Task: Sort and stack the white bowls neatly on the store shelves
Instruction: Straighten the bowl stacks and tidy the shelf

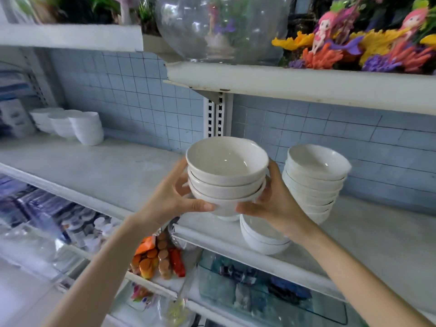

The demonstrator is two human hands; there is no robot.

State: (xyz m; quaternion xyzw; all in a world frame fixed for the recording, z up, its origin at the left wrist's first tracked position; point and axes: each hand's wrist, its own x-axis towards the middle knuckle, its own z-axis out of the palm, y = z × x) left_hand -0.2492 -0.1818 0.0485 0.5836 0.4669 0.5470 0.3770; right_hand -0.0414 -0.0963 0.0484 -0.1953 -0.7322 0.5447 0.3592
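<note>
left hand (169, 199): fingers curled round the left side of the bowls
bowls (226, 175): nested, over the shelf (118, 175) front edge
right hand (276, 204): fingers wrapped round their right side
tip: keep 'em level, land clear of the tall stack (316, 182) imo

The held stack of white round bowls (226, 175) looks ceramic: smooth, glossy glaze, with a highlight inside the top bowl. The tall stack of white round bowls (316, 185) and the low stack of white round bowls (262, 241) show the same glossy glazed finish. The white flat middle shelf (113, 171) is matt, with dull grey scuffs. The white flat upper shelf (306, 86) is matt; the coating at its front edge is chipped. The white slotted upright (214, 119) looks like painted metal. The clear round fishbowl (221, 27) looks like glass, smooth and reflective. The pale blue square-tiled back wall (132, 90) is matt.
</note>
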